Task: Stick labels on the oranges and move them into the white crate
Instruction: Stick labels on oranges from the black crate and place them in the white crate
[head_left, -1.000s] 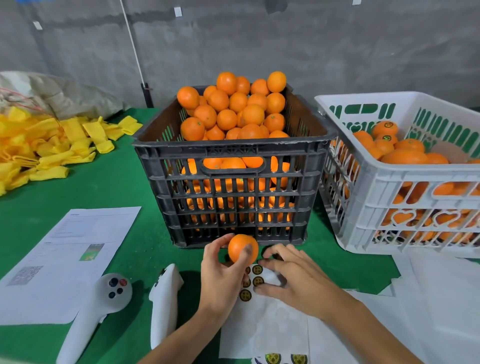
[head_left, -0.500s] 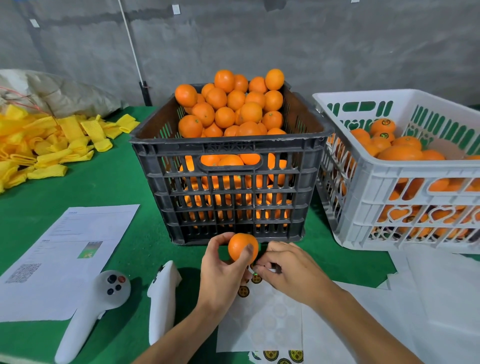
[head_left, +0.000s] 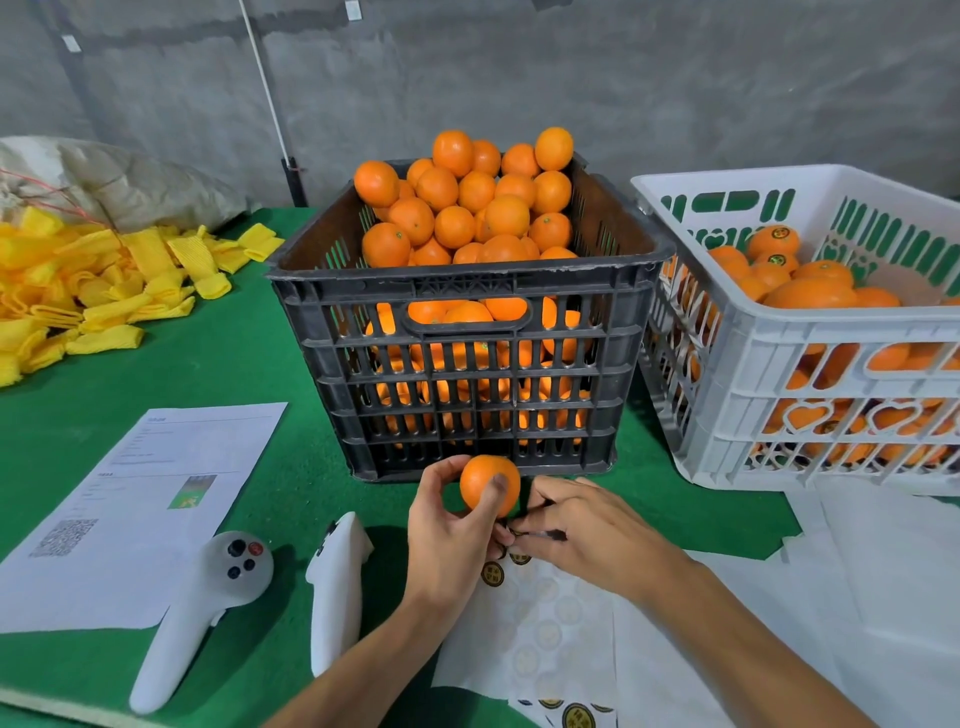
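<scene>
Matt black plastic crate (head_left: 467, 358), green felt (head_left: 218, 374)

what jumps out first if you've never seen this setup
The slatted black plastic crate at centre, heaped with oranges. To its right, a white plastic crate half full of labelled ones. In front, the left hand holds a single orange beside the right hand.

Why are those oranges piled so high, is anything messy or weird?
The oranges in the black crate are heaped above its rim, so the top ones could roll off. The yellow foam sleeves lie in a loose, scattered pile at the table's left. Nothing looks spilled or broken.
</scene>
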